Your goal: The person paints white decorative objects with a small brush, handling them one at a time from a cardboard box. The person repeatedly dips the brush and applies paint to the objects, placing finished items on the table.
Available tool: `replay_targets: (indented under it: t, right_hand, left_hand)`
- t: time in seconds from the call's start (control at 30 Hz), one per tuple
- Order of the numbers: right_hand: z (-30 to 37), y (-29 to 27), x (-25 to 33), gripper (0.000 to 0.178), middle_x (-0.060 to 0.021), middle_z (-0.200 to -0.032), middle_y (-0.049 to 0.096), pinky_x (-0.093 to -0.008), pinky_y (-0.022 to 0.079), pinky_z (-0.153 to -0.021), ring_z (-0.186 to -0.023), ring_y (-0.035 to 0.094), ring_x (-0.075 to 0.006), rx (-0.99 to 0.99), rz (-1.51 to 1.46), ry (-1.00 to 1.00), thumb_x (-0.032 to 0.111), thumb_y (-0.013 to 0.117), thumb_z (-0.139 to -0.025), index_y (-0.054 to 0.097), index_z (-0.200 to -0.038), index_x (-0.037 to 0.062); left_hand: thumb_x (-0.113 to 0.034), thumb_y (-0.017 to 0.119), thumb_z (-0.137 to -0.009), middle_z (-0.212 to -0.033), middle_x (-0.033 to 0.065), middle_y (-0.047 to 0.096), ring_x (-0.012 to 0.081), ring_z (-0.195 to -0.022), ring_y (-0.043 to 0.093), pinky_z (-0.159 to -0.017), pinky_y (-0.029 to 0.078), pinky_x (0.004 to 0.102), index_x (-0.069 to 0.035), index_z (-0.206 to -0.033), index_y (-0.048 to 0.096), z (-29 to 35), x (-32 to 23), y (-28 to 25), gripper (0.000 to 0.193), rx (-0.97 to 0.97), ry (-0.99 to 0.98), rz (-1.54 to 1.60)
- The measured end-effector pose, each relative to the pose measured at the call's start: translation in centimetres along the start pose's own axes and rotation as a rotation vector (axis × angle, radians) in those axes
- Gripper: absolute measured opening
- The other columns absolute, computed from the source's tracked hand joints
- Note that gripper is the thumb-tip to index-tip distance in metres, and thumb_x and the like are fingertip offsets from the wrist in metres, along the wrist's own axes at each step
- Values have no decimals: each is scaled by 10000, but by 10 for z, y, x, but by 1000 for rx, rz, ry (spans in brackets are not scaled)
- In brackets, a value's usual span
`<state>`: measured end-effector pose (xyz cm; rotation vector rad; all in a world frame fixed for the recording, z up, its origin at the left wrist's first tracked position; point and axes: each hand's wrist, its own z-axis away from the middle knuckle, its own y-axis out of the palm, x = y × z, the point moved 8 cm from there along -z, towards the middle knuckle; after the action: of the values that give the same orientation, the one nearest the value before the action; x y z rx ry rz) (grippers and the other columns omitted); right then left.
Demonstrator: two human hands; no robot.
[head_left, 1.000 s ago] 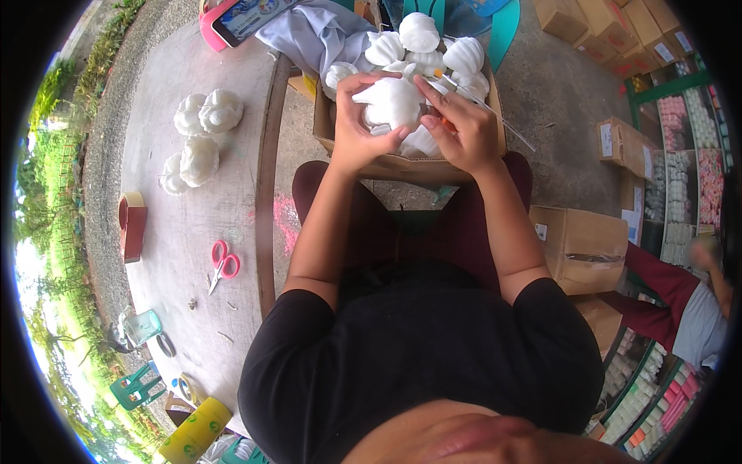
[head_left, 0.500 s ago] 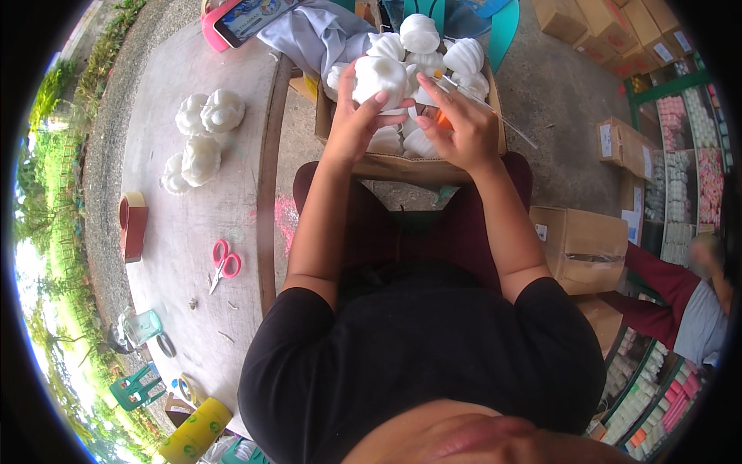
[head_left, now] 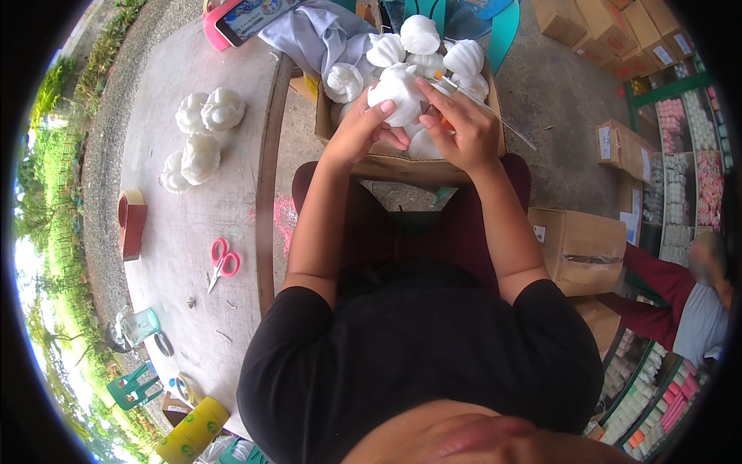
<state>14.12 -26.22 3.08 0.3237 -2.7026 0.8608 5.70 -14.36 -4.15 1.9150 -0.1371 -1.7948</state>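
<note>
My left hand (head_left: 358,133) is closed round a white, ribbed, bulb-shaped piece (head_left: 398,91), holding it above an open cardboard box (head_left: 429,170) in front of my lap. My right hand (head_left: 468,130) is bent close against its right side, the index finger and thumb pinching inward. Part of an orange thing (head_left: 447,124) shows in the right-hand fingers; most of it is hidden, so its kind is unclear. Several similar white bulbs (head_left: 420,35) fill the box. A thin white stick (head_left: 518,133) pokes out past the box's right edge.
On the table (head_left: 178,263) at left lie more white bulbs (head_left: 201,158), pink-handled scissors (head_left: 224,259), a tape roll (head_left: 131,224), a phone (head_left: 247,19) and a grey cloth (head_left: 317,35). Cartons (head_left: 580,247) stand at right, near a seated person (head_left: 699,309) and stocked shelves (head_left: 676,155).
The white bulb in my left hand has turned and come slightly down and right, uncovering another bulb at the box's left. My right hand stays close beside it.
</note>
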Motion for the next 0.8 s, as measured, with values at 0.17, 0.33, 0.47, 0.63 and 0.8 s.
replay_targets:
  t: [0.17,0.33,0.47,0.63,0.8]
  right_hand:
    - [-2,-3,2,438,17,-643,561,-286,466,-496,-514,556,-151,-81,-49,-13,301,677,-817,618,-1236,190]
    - [-2,-5,-1,425,4,-697,615,-290,487,-529,-579,600,-160,-60,-38,18,257,696,-801,624,-1203,137]
    - [-1,-10,0,392,-12,-711,622,-292,490,-539,-583,603,-164,-72,-64,55,256,697,-808,635,-1173,126]
    - [3,-14,-14,349,-38,-758,646,-284,493,-555,-605,618,-179,-158,-114,139,271,688,-830,645,-1135,104]
    - [4,-14,-17,331,-49,-770,651,-284,496,-565,-623,627,-180,-124,-184,197,268,683,-836,649,-1114,92]
  left_hand:
    - [-248,725,-783,-1093,167,557,243,-960,625,-752,584,360,2,-1326,360,4,-13,-1,701,-228,170,-4]
    - [-138,820,-671,-1135,148,543,256,-1018,582,-748,536,327,-88,-1241,542,39,-77,2,636,-557,354,-943]
    - [-159,822,-671,-1076,151,563,254,-922,606,-716,541,352,-148,-1203,564,94,-134,-6,592,-897,329,-1338]
    - [-308,789,-704,-1071,173,615,222,-801,641,-744,510,360,-198,-1247,555,140,-157,-12,602,-1151,-67,-1648]
    - [-226,757,-715,-1073,128,608,291,-956,610,-813,473,410,-197,-1191,580,171,-158,-46,508,-1298,-107,-1681]
